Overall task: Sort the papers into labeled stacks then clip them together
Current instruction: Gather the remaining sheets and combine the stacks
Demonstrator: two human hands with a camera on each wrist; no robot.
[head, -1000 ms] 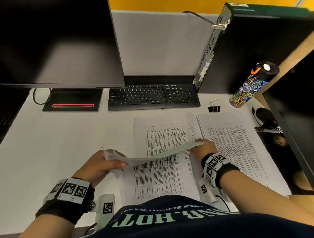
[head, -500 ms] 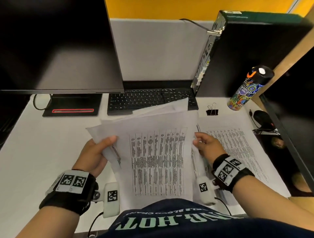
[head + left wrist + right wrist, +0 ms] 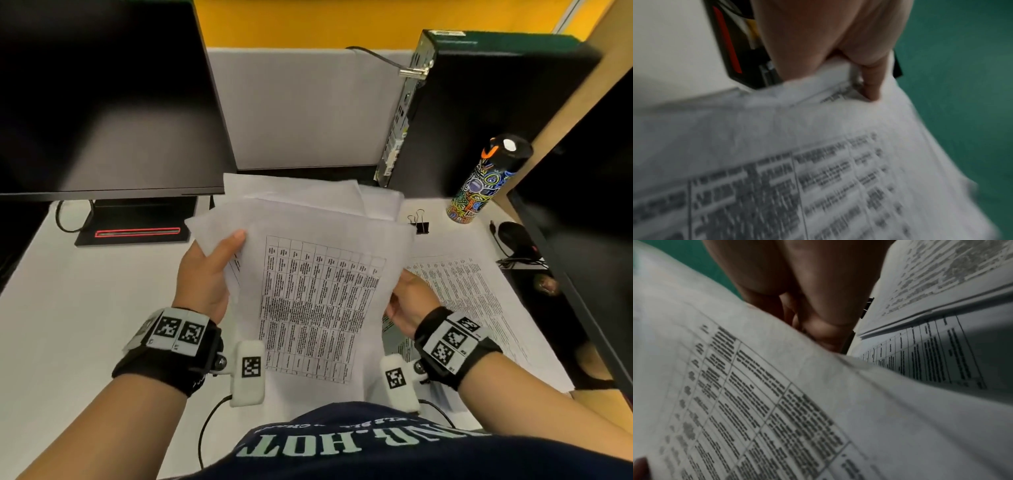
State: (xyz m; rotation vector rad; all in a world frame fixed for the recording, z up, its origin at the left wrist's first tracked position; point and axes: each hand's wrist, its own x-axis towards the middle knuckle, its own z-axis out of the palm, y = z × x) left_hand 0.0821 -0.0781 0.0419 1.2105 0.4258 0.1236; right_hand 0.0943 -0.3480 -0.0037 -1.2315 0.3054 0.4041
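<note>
Papers lifted higher, btwn left hand & right hand.

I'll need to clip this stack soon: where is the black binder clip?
In the head view the black binder clip lies on the desk, right of centre, just past the held papers' top right corner and left of the patterned bottle.

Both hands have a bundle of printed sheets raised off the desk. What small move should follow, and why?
Probably tap the bundle square on the desk. Its sheets are fanned unevenly at the top, while the left hand and right hand hold opposite edges. The binder clip lies unused beside the other stack, so the edges need aligning before clipping.
</note>
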